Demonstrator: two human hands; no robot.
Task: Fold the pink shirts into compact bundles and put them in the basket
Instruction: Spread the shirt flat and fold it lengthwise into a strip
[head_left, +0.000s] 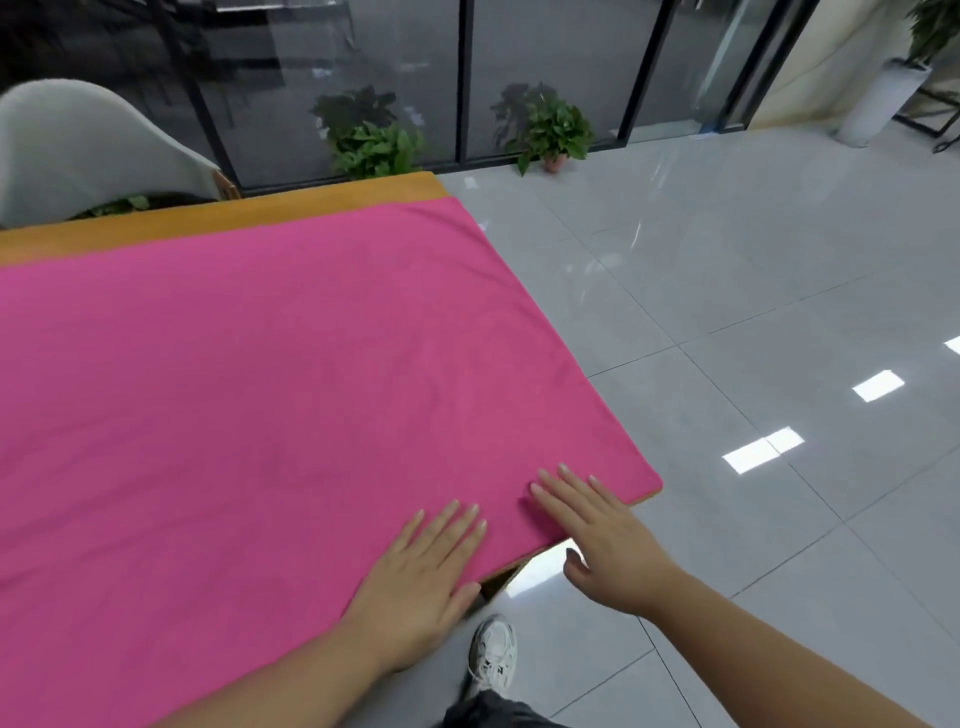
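Observation:
A large pink shirt (270, 374) lies spread flat over most of the wooden table (260, 215), reaching the table's right edge and near corner. My left hand (421, 577) rests palm down on the cloth by the near edge, fingers straight. My right hand (597, 530) lies flat on the pink cloth just to the right, near the table's corner, with its thumb hanging off the edge. Neither hand holds anything. No basket is in view.
A pale chair (78, 145) stands behind the table at the far left. Potted plants (550, 130) sit along a glass wall at the back. Grey tiled floor (753, 312) spreads to the right. My white shoe (493, 654) shows below the table's corner.

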